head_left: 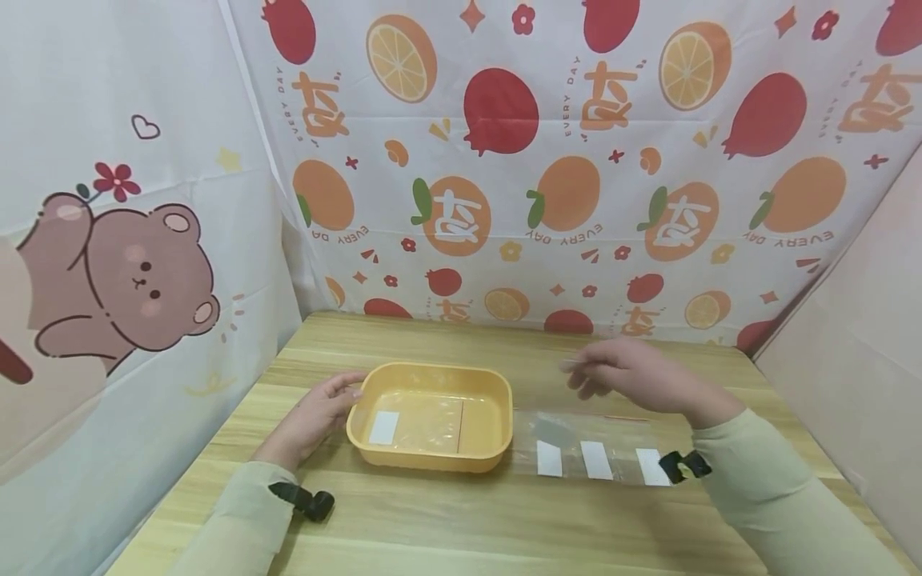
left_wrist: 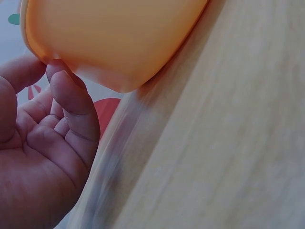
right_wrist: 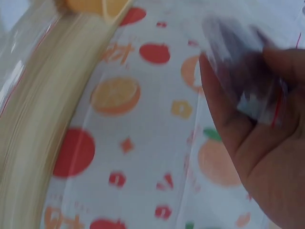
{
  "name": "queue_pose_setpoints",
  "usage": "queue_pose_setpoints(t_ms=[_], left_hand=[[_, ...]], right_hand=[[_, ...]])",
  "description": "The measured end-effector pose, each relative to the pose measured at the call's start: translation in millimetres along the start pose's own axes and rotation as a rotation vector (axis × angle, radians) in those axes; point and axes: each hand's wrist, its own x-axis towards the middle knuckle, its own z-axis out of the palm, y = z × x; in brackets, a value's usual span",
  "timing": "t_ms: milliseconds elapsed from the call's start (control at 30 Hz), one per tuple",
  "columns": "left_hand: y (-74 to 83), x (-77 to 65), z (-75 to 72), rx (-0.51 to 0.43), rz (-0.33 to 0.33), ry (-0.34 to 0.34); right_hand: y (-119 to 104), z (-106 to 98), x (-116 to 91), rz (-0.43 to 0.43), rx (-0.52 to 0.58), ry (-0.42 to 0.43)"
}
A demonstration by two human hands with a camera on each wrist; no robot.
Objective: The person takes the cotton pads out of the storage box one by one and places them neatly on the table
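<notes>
While gripping one tub, also pinching one held bag

Counted: one tub, flat on one table; one inner bag lying in the tub; three white labels in a row on the table bags, just right of the tub; one held bag in mid-air. Cannot tell the edges of the table bags apart through the overlapping film.

Of the tub: yellow-orange, oblong, open-topped, shallow, with rounded corners and a smooth rim. Of the inner bag: clear and glossy, with one white label toward the left and one red line toward the right. Of the held bag: clear, crumpled, with one red line near the palm; too blurred to tell the contents.

With the left hand, gripping the tub's left end, thumb and finger pressed to the rim. With the right hand, pinching the held bag between thumb and fingers, above the far side of the table bags and apart from the tub.

Also counted: two pale sleeves, two black straps, one at each wrist; behind the table, one fruit-printed cloth; to the left, one printed bear.
</notes>
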Motion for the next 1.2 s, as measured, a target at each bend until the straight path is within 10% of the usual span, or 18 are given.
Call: queue_pose_setpoints(t_ms=[567,1200], left_hand=[[0.2,-3.4,0.1,0.017,-0.008,0.025],[2.9,-3.8,3.5,0.02,0.016,0.007]], right_hand=[[95,-33,-90,0.363,0.176,-0.22],[198,2,-95,0.389,-0.341,-0.013]])
